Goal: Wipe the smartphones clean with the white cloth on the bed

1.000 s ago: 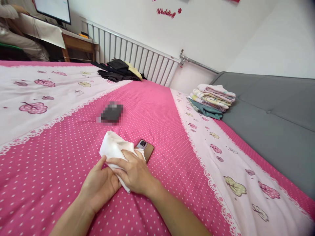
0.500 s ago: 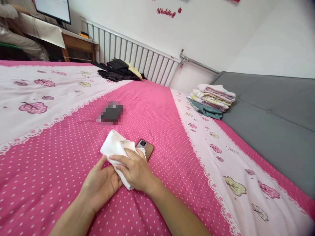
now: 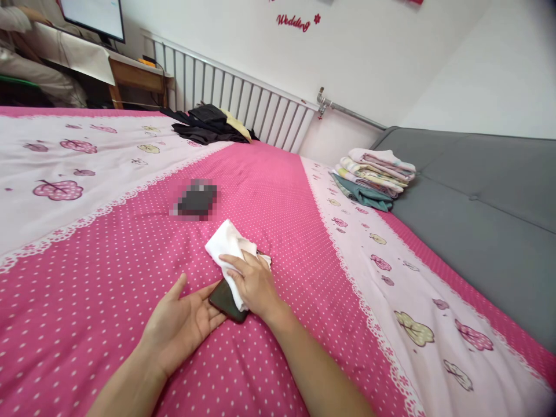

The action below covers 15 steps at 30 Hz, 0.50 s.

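A smartphone lies on the pink dotted bedspread, its near end bare and most of its back covered by a folded white cloth. My right hand grips the cloth and presses it onto the phone's upper part. Beside the phone's lower left edge, my left hand rests palm up with thumb apart and fingers stretched out. Its fingertips touch the phone's edge or reach slightly under it; I cannot tell which.
A blurred-out dark object lies farther up the bed. Dark clothes are heaped near the white radiator. Folded textiles are stacked against the grey headboard. A person sits at a desk with a monitor.
My right hand and the cloth have slid up and to the right along the phone, baring its near end and covering the camera end. The left hand has barely moved.
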Each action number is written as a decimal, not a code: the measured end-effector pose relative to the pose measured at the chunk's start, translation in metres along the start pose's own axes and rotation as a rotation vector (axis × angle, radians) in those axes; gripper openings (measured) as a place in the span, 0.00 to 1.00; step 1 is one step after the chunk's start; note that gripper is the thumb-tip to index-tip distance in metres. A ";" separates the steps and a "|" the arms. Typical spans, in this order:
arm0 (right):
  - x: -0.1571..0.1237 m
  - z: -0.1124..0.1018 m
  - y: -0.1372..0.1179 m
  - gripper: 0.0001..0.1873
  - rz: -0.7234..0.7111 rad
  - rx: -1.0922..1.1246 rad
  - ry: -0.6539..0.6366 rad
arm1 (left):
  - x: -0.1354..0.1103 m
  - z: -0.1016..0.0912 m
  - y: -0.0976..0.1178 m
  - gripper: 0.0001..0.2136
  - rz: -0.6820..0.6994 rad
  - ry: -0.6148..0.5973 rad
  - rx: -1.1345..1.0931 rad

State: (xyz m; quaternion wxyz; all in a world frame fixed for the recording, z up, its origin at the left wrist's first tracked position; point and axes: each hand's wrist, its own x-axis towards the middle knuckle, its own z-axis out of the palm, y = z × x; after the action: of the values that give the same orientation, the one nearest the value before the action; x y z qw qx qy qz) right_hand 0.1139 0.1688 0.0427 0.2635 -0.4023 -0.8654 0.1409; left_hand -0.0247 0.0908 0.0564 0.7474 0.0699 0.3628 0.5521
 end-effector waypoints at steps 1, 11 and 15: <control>0.001 -0.001 0.003 0.17 0.013 -0.012 0.006 | 0.000 0.000 0.000 0.33 0.003 -0.001 0.003; 0.005 0.000 0.031 0.20 0.215 -0.127 0.141 | 0.001 -0.005 -0.002 0.34 -0.008 -0.031 -0.021; 0.004 -0.002 0.028 0.20 0.222 -0.107 0.146 | 0.001 -0.004 -0.002 0.34 -0.003 -0.040 0.005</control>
State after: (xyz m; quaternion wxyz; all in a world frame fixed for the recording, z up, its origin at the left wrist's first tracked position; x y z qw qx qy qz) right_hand 0.1301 0.1899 0.0325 0.2866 -0.5181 -0.8005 0.0933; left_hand -0.0259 0.0894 0.0525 0.7551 0.0824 0.3492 0.5487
